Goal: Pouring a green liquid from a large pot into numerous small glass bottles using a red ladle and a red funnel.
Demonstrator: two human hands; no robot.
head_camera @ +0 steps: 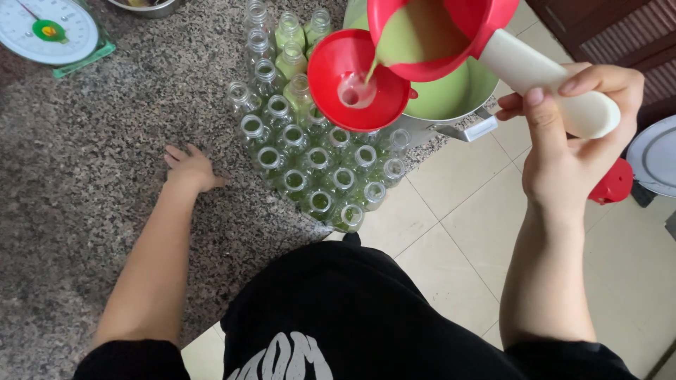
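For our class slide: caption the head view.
Right hand pours green liquid from red ladle into funnel; left hand on counter.

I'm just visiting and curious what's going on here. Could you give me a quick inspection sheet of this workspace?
Surface: speckled granite counter above a tiled floor.
Job's things: red ladle pouring green liquid into a red funnel over clustered glass bottles; a few are filled, most empty; a metal pot holds more liquid.
Clutter: kitchen scale, metal bowl.
Grips: right hand holds the ladle's white handle; left hand rests flat on the counter.
Cables: nothing seen.
Surroundings: white plate, small red object.
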